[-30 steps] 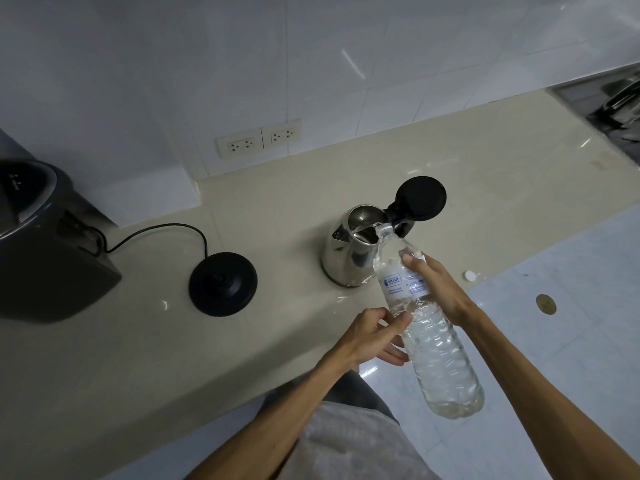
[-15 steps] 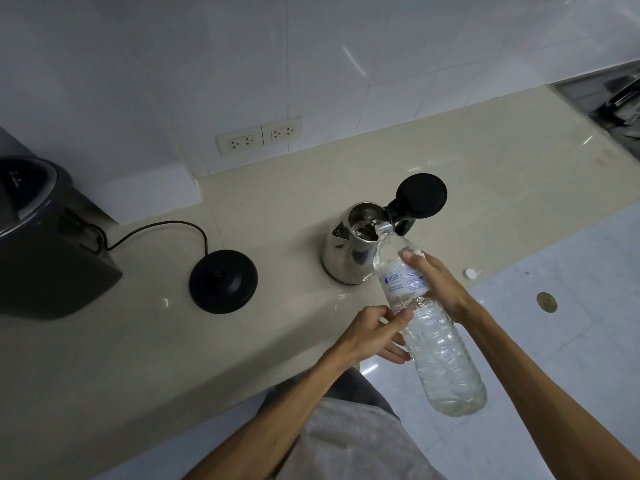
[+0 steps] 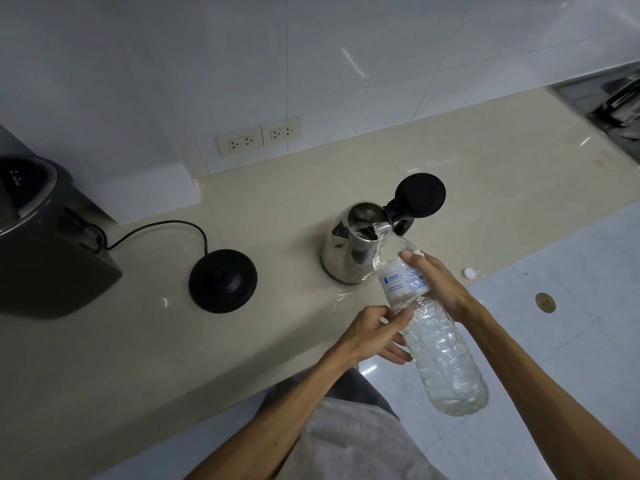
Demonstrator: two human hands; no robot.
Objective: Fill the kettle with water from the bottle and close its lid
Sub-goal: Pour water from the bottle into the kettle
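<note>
The pouring step is judged in hand: the bottle [image 3: 429, 320], wrapped by the right hand [image 3: 434, 284] and pinched by the left hand [image 3: 372, 336], is tipped into the kettle [image 3: 349, 252], whose raised lid [image 3: 420, 195] must next be pressed down.
</note>
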